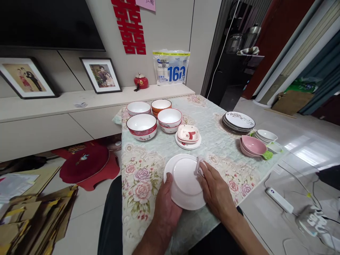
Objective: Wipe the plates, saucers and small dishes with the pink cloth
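Observation:
A white plate (pixel 187 177) is held bottom side up, its foot ring showing, above the near part of the flowered tablecloth (pixel 142 191). My left hand (pixel 167 200) grips the plate at its lower left, thumb on the underside and fingers beneath. In my right hand (pixel 214 187) is a bunched pale cloth (pixel 199 167), pressed to the plate's right rim. Just beyond the plate, a small rectangular dish with a red print (pixel 188 134) rests on a stack of small white plates (pixel 183 144).
Stacked bowls (pixel 142 124) stand at the back left of the table. To the right are a stack of dark-rimmed plates (pixel 239 120), pink bowls (pixel 253 146) and small white bowls (pixel 267 135). A red stool (pixel 87 159) and flattened cardboard (pixel 39 216) lie left of the table.

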Demonstrator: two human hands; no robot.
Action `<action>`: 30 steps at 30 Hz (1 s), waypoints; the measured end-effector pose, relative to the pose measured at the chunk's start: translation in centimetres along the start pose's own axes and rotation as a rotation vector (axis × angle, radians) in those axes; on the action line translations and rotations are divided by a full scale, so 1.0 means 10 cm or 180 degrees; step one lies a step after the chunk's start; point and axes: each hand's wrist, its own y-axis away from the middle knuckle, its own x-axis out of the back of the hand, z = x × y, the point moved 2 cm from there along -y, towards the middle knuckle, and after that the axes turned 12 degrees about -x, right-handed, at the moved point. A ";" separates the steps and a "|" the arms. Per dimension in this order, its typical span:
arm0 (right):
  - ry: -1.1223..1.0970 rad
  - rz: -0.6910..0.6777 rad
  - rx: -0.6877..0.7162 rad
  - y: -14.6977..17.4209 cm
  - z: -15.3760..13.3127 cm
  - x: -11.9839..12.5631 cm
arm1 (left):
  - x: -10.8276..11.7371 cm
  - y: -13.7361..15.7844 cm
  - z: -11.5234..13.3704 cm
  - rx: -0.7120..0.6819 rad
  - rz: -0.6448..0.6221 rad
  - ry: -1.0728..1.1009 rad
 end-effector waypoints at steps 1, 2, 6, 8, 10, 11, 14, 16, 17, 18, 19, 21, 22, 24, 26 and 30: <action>0.0001 0.0086 0.0024 0.09 -0.02 0.01 | 0.00 0.00 0.00 0.0026 -0.0027 0.0011; 0.0010 0.0197 0.0072 0.18 -0.05 0.02 | 0.00 0.00 -0.01 0.0045 -0.0055 0.0013; 0.0034 0.0289 0.0473 0.43 -0.27 0.05 | 0.03 0.01 0.00 0.0087 -0.0095 0.0037; -0.0032 0.0149 0.0772 0.44 -0.41 0.05 | 0.05 0.01 0.00 0.0154 -0.0005 0.0033; -0.0094 -0.0111 0.0990 0.37 -0.55 0.04 | 0.05 0.02 0.01 0.0265 0.0138 0.0052; -0.0098 -0.0276 0.1016 0.30 -0.61 0.04 | 0.05 0.03 0.01 0.0292 0.0176 0.0104; -0.0051 -0.0833 0.0837 0.01 -0.71 0.00 | 0.03 0.01 0.02 0.0281 0.0109 0.0332; -0.0054 -0.1011 0.0608 -0.20 -0.69 -0.02 | 0.03 -0.01 0.02 0.0206 0.0110 0.0353; -0.0070 -0.1019 0.0525 -0.29 -0.65 -0.03 | 0.04 -0.02 0.02 0.0173 0.0150 0.0308; -0.0100 -0.0967 0.0501 -0.36 -0.60 -0.03 | 0.04 -0.02 0.02 0.0125 0.0194 0.0250; -0.0113 -0.0920 0.0471 -0.41 -0.54 -0.04 | 0.05 -0.03 0.02 0.0074 0.0236 0.0191; -0.0094 -0.0803 0.0335 -0.45 -0.39 -0.05 | 0.05 -0.03 0.02 0.0006 0.0258 0.0121; -0.0070 -0.0745 0.0251 -0.43 -0.31 -0.05 | 0.05 -0.03 0.01 -0.0007 0.0249 0.0111; -0.0029 -0.0591 0.0120 -0.34 -0.18 -0.03 | 0.04 -0.02 0.01 -0.0001 0.0203 0.0121; -0.0027 -0.0369 0.0097 -0.19 -0.08 0.01 | 0.03 -0.01 0.01 0.0018 0.0176 0.0116; -0.0056 0.0053 0.0164 0.16 -0.04 0.12 | 0.02 0.01 0.01 0.0021 0.0200 0.0061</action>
